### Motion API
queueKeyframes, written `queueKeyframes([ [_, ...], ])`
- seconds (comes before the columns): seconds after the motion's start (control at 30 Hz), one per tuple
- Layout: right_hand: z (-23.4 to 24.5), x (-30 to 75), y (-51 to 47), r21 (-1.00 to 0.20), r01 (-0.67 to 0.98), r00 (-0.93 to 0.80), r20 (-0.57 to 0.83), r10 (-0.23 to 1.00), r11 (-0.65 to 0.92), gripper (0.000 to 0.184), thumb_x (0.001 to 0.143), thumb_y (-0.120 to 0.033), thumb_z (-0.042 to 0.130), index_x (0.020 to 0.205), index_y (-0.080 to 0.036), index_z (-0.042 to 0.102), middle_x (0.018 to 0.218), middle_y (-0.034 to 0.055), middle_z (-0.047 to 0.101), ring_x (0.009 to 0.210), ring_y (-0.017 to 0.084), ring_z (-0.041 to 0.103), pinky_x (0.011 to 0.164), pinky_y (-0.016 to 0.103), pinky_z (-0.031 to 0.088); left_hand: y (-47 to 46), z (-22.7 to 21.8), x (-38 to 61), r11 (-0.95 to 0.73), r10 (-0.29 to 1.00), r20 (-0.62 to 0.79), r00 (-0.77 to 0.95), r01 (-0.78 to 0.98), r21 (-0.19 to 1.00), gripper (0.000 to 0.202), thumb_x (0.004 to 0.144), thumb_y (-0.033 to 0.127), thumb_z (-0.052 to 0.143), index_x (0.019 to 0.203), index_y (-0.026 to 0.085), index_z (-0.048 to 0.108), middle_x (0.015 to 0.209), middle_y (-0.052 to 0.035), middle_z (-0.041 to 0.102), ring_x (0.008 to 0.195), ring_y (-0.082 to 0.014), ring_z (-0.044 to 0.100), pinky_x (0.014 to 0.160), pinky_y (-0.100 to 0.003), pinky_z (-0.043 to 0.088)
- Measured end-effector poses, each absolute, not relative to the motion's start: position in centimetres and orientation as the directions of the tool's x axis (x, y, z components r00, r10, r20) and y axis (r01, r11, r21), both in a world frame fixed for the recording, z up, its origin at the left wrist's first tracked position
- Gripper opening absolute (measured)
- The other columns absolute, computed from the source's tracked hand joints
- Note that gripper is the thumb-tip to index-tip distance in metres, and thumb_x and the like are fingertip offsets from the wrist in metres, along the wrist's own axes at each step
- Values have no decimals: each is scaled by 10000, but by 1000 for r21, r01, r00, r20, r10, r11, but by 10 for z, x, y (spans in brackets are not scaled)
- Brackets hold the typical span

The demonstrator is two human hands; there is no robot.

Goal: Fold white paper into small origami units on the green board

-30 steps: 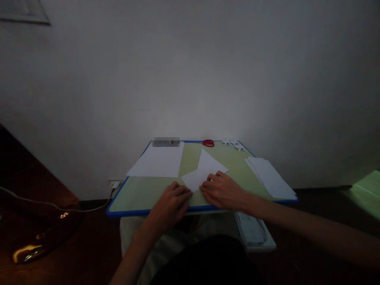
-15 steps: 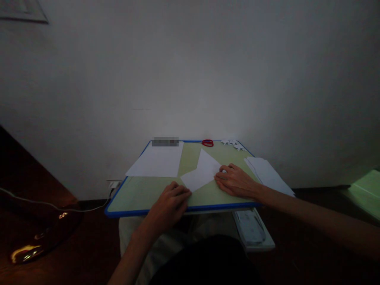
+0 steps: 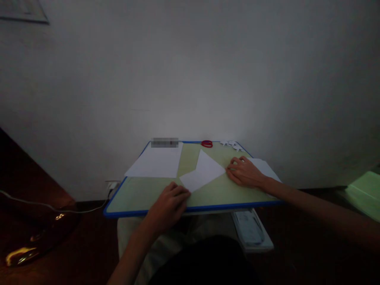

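Observation:
A folded sheet of white paper lies at the middle of the small table, one corner pointing away from me and another toward the right. Near the front edge, my left hand is closed, its fingertips pressing on the paper's near corner. My right hand has its fingers bent together at the paper's right corner; whether it pinches that corner is hard to see. Part of a stack of white sheets shows behind my right hand and forearm.
A flat white sheet covers the table's left part. Red-handled scissors and several small white paper cut-outs lie along the far edge, by the wall. The table has a blue rim. A white cable runs at the left.
My right hand has slid right along the folded paper to its right corner, uncovering more of it. My left hand stays at the near corner.

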State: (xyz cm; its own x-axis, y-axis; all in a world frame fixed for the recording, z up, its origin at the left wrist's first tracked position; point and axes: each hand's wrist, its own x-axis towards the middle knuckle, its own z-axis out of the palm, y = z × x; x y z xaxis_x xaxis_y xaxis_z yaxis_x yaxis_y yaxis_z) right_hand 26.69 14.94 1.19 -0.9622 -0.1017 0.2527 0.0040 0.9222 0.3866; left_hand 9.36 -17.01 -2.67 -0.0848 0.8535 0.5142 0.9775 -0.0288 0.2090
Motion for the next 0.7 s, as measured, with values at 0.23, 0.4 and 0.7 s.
queueKeyframes([
  [0.23,3,267,107,88,39,-930,366,4,995,498,1019,-473,483,1400,-172,598,1409,151,616,1236,305,556,996,487,431,-175,-24,103,-16,857,510,-76,985,172,258,964,133,548,1169,184,695,1080,-99,696,1033,-250,572,935,-457,516],
  [0.4,-11,281,73,-45,-159,-950,278,-140,986,817,946,-646,539,1595,-204,317,1557,156,470,1398,310,437,1138,519,334,-180,-26,120,53,849,520,-93,994,91,486,917,328,676,1361,161,567,1152,-130,656,1081,-302,551,949,-526,479],
  [0.7,-6,293,57,-46,-202,-928,330,-176,978,535,969,-440,620,1466,-274,515,1280,102,640,1192,270,550,1039,491,376,-176,-32,131,51,726,687,33,994,-101,195,912,88,617,1068,197,658,1027,-85,689,919,-250,575,810,-437,465],
])
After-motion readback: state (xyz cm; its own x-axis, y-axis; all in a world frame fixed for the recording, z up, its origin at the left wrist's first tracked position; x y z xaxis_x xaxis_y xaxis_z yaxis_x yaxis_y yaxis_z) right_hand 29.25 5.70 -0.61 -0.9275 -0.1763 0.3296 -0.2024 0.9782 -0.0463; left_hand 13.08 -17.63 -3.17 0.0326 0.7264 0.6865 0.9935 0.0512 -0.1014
